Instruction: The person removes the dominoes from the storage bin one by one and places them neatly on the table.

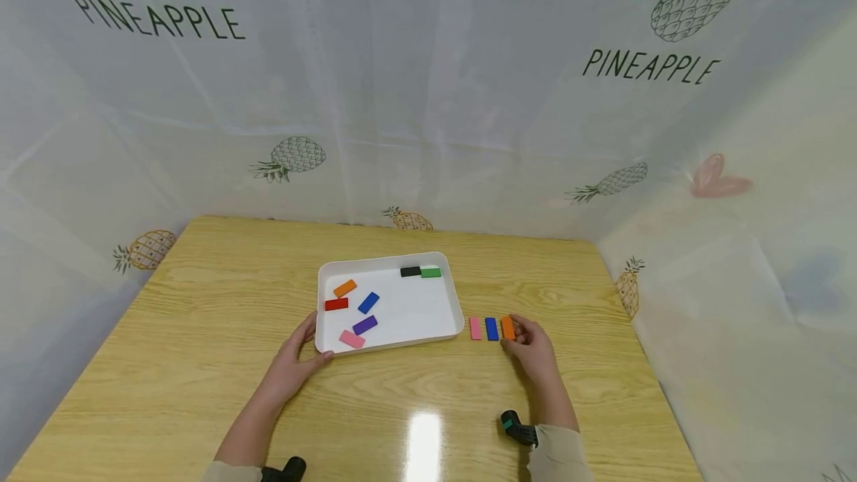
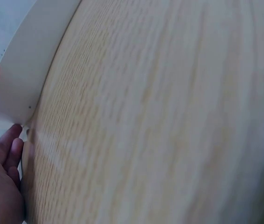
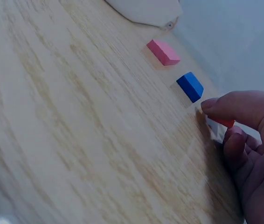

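A white tray (image 1: 395, 341) lies on the wooden table, and my left hand (image 1: 293, 361) holds its near-left corner, thumb at the front wall and fingers along the left side. Right of the tray stands a short row: a pink block (image 1: 475, 329), a blue block (image 1: 492, 329) and an orange block (image 1: 508, 328). My right hand (image 1: 533, 352) pinches the orange block at the row's right end between thumb and fingers. In the right wrist view the thumb hides most of that block, close beside the blue block (image 3: 190, 87).
Inside the tray lie a black block (image 1: 411, 271) end to end with a green block (image 1: 431, 273), plus an orange, a red block (image 1: 337, 304), a blue, a purple block (image 1: 364, 325) and a pink block. A patterned sheet (image 1: 428, 95) hangs behind the table (image 1: 375, 422).
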A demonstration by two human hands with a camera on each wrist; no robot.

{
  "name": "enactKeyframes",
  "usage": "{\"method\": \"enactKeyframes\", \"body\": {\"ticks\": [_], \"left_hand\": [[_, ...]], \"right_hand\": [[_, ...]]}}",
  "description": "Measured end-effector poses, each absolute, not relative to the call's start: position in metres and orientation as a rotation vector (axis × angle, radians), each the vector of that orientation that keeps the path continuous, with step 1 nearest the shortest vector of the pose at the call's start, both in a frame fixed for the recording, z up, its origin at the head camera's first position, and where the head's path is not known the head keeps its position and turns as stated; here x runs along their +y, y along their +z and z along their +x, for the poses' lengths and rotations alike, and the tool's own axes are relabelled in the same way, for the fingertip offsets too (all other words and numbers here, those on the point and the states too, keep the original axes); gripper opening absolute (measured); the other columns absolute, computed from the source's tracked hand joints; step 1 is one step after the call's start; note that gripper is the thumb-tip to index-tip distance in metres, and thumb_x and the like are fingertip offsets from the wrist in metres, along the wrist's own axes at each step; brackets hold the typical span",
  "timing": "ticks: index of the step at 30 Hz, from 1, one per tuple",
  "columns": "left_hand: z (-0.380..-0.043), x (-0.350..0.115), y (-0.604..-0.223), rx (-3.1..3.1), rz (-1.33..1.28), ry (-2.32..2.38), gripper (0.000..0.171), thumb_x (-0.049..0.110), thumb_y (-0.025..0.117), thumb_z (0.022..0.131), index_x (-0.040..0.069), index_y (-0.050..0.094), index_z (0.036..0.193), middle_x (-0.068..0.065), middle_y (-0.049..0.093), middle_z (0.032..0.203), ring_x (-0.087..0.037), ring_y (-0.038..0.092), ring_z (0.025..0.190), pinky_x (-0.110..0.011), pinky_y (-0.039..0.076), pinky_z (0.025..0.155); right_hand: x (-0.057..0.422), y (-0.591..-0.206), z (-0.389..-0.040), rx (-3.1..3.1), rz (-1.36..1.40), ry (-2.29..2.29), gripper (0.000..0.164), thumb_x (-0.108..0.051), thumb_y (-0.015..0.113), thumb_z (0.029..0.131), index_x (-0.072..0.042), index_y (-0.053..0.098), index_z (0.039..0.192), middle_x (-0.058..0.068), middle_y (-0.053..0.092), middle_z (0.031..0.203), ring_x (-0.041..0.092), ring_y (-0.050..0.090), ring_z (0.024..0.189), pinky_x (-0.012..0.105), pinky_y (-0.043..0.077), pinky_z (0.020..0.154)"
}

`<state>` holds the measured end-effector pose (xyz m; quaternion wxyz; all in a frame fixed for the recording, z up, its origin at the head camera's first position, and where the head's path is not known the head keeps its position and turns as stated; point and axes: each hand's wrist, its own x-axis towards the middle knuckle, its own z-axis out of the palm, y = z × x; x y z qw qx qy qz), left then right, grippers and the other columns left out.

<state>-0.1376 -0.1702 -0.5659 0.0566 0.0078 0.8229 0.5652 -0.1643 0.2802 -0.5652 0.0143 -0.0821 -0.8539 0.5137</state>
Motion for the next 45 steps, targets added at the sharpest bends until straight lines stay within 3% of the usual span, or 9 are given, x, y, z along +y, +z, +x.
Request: {"method": "enactKeyframes", "body": {"ticks": [28, 45], "left_hand": [[-0.1382, -0.1710, -0.5619, 2.511, 0.060, 1.704, 0.088, 0.027, 0.075, 0.087, 0.008, 0.022, 0.155, -0.021, 0.038, 0.150, -0.038, 0.030, 0.139, -0.062, 0.017, 0.110], [-0.1373, -0.1689, -0.5609, 2.516, 0.046, 1.696, 0.087, 0.028, 0.075, 0.088, 0.008, 0.023, 0.155, -0.020, 0.039, 0.149, -0.038, 0.028, 0.140, -0.062, 0.016, 0.110]], "right_hand": [[0.2828, -0.5595, -0.1716, -2.730, -0.231, 1.624, 0.053, 0.004, 0.073, 0.083, 0.009, 0.055, 0.132, 0.011, 0.049, 0.092, 0.019, 0.042, 0.078, 0.022, 0.037, 0.061], [0.2816, -0.5592, -0.1712, -2.755, -0.188, 1.572, 0.050, 0.004, 0.075, 0.081, 0.004, 0.060, 0.128, 0.010, 0.048, 0.088, 0.018, 0.042, 0.072, 0.023, 0.036, 0.058]]}}
